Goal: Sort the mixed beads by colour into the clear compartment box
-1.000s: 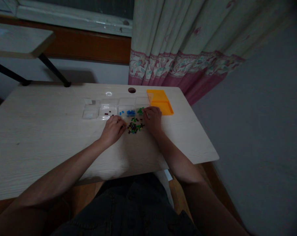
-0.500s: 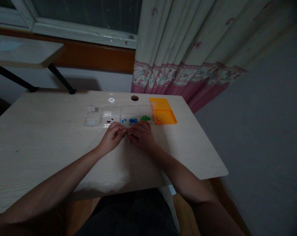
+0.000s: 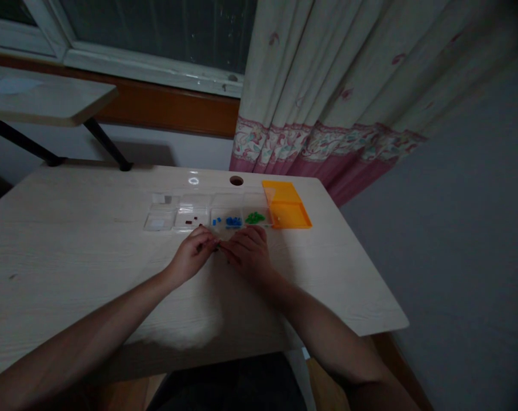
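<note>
My left hand (image 3: 193, 254) and my right hand (image 3: 249, 251) meet fingertip to fingertip low over the table, just in front of a row of clear plastic boxes. Both are closed in a pinch around something small and dark, too tiny and shaded to name. Behind my right hand, blue pieces (image 3: 233, 222) lie in one clear box and green pieces (image 3: 255, 218) in another. A few dark red pieces (image 3: 189, 222) sit in the clear box (image 3: 180, 224) behind my left hand. A small dark speck rests on the table by my right fingers.
An open orange box (image 3: 299, 217) stands at the right end of the row. At the left end, an open clear box (image 3: 148, 221) holds something pale. The table (image 3: 91, 240) has a round hole (image 3: 236, 181) at the back and a raised shelf (image 3: 79, 111) at left. A curtain (image 3: 276, 137) hangs behind.
The view has tilted slightly, so the table and boxes appear lower. Both hands stay together with fingers pinched, shifted only a little toward me from the boxes.
</note>
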Motion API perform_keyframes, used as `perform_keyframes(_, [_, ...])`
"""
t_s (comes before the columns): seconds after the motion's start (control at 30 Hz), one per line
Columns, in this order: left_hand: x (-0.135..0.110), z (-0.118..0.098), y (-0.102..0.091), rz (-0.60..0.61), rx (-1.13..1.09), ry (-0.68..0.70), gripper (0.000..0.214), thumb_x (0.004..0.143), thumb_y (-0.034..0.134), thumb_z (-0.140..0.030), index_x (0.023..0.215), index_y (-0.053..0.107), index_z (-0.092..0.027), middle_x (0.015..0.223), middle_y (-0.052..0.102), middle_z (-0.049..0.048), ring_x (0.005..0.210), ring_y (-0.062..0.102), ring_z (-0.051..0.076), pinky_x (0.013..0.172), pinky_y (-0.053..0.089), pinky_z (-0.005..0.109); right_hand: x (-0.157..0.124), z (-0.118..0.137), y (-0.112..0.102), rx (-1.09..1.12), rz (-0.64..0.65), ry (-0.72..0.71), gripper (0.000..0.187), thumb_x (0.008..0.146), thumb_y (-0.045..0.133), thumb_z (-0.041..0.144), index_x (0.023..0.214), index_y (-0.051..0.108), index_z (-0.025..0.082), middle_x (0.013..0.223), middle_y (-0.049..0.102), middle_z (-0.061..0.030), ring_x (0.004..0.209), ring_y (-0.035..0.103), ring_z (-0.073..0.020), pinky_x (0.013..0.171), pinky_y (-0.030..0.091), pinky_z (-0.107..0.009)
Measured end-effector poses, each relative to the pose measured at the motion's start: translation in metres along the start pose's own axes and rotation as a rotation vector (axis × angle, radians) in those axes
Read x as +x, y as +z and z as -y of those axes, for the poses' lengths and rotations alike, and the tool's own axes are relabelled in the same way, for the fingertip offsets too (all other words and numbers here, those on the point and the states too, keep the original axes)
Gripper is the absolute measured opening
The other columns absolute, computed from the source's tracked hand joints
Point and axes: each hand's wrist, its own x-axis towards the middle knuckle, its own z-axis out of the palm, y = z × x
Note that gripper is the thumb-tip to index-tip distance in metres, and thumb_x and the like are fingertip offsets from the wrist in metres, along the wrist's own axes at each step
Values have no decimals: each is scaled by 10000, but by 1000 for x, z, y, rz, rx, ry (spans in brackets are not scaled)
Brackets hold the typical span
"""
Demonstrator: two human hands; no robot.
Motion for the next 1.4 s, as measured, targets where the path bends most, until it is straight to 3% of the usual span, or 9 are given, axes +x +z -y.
perform_keyframes(0.33, [-2,1,0,20,15,9,267,1032,520,-310,880,710,-201,863,592,56,839,590,180,739,508,321,3,-8,-4,21,-55,5,108,949,677,307,943,784,325,838,766,16,886,640,-192,979,429,-399])
perform_keyframes(0.5, [-4,4,1,-1,14,9,263,1047,497,-307,1063,744,-218,909,590,57,882,595,175,770,513,308,-1,-53,-7,-47,-198,288,115,925,700,326,877,792,276,848,756,-32,930,633,-230,922,450,-412])
perform_keyframes(0.67, [-5,4,1,37,61,33,256,1040,507,-285,1123,737,-213,950,594,63,907,591,173,767,507,296,-3,-84,-8,-97,-220,510,152,911,703,338,850,805,244,916,743,-60,953,625,-241,916,452,-418])
perform_keyframes(0.9, [-5,-7,0,129,174,55,243,1017,526,-236,1155,724,-218,971,574,69,910,569,186,752,501,303,-5,-83,-5,-93,-166,559,180,936,661,335,915,810,236,996,732,-84,1006,608,-246,954,441,-433])
perform_keyframes(1.07, [-6,-13,0,204,331,172,241,965,587,-207,1156,734,-216,1010,580,79,977,564,223,867,490,378,-8,-86,-2,-124,-97,573,221,962,609,320,1031,799,233,1064,719,-98,1068,588,-265,991,422,-456])
perform_keyframes(1.4, [-10,-9,5,304,461,261,260,946,644,-304,1176,743,-234,1056,565,103,1005,534,253,875,487,413,-6,-83,-2,-90,-64,568,238,982,580,322,1076,785,245,1095,718,-84,1104,577,-254,1044,395,-437])
